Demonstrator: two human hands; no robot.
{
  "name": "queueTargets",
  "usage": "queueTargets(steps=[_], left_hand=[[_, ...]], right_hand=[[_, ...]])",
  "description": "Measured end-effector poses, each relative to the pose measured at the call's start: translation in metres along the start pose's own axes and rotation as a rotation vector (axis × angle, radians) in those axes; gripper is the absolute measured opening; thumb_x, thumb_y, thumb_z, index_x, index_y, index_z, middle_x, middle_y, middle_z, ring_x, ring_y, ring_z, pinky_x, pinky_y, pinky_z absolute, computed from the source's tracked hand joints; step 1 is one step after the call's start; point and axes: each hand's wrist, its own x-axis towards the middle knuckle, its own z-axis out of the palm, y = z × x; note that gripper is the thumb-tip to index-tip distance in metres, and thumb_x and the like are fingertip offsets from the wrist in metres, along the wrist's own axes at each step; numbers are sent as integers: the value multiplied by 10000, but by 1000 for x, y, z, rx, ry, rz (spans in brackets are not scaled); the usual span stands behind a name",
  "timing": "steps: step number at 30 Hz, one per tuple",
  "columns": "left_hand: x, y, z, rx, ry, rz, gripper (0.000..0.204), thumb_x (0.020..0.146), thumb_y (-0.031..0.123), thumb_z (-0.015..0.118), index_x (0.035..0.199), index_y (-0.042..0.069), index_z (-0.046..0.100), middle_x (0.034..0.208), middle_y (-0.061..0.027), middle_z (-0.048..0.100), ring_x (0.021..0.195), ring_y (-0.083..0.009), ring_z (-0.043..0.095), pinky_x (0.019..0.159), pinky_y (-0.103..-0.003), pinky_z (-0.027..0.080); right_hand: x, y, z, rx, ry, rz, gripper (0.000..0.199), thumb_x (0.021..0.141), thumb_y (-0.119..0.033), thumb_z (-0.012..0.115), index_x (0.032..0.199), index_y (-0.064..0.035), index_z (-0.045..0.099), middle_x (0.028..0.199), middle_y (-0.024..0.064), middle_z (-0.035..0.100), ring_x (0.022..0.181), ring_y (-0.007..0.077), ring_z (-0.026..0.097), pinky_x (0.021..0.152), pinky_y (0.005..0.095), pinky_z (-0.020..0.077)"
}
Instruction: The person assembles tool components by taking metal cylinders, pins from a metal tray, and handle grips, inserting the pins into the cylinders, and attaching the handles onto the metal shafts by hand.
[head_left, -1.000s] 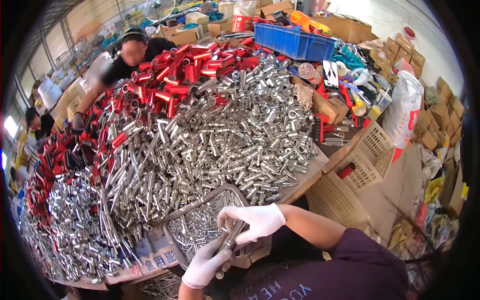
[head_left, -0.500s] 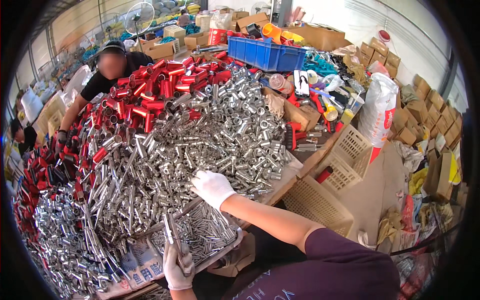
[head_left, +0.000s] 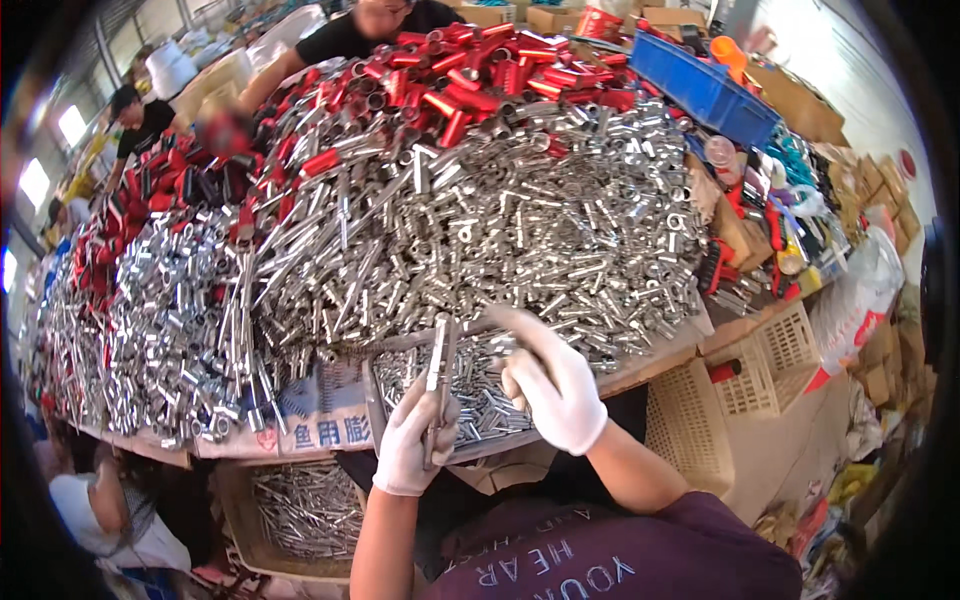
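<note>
My left hand (head_left: 408, 445), in a white fabric glove with greyed fingertips, is closed around a long silver metal bar (head_left: 438, 355). The bar stands nearly upright, with a darker strip along its side. To its right, my white-gloved right hand (head_left: 565, 400) has its forefinger stretched out and blurred, apart from the thumb; nothing shows between them. Below both hands lies a shallow tray (head_left: 490, 447) of short silver pins (head_left: 485, 405). Just beyond spreads a big heap of small silver metal fittings (head_left: 560, 250).
Red tubes (head_left: 460, 90) pile up at the back, near a blue crate (head_left: 700, 90). Cream plastic baskets (head_left: 690, 420) stand at the right below the table edge. A bin of metal rods (head_left: 310, 510) sits lower left. Across the heap a person in black (head_left: 370, 25) reaches in.
The view has swung left and down. My right hand has come off the heap toward the left hand, forefinger now extended. The left hand still grips the metal bar.
</note>
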Motion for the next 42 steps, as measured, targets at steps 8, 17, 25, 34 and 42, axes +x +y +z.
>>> queueTargets(steps=[8, 17, 25, 34, 42], left_hand=[[-16, 1, 13, 84, 68, -76, 559, 1023, 213, 478, 1544, 149, 285, 863, -32, 548, 567, -64, 439, 435, -184, 326], [-15, -1, 18, 107, 108, -85, 558, 1023, 192, 468, 1547, 148, 280, 819, -25, 531, 543, -58, 420, 428, -189, 327], [-11, -1, 25, 117, 167, -97, 545, 1027, 211, 473, 1541, 166, 297, 826, -16, 540, 540, -49, 432, 421, -179, 344], [-26, 10, 34, 260, 165, 9, 576, 1015, 190, 484, 1543, 91, 276, 811, -10, 536, 537, -37, 435, 411, -178, 360], [-32, 9, 35, 417, 186, 55, 593, 1010, 166, 462, 1551, 68, 242, 778, -2, 495, 524, -40, 404, 408, -180, 356]], right_hand=[[5, 27, 11, -806, 54, -509, 495, 852, -92, 673, 1336, -56, 576, 901, 94, 679, 603, 218, 621, 536, 322, 514], [6, 34, 8, -789, 56, -405, 456, 883, -114, 644, 1333, -105, 569, 921, 100, 679, 666, 255, 655, 568, 345, 531], [8, 53, 10, -925, -3, -260, 447, 869, -103, 661, 1311, -139, 603, 956, 90, 695, 689, 282, 668, 606, 316, 548], [10, 66, -5, -390, 98, 75, 351, 965, -132, 537, 1298, -29, 574, 991, 187, 689, 760, 254, 672, 719, 316, 518], [-6, 34, -1, -16, 14, 233, 431, 967, -42, 486, 1397, -20, 471, 910, 66, 628, 655, 109, 570, 623, 249, 477]])
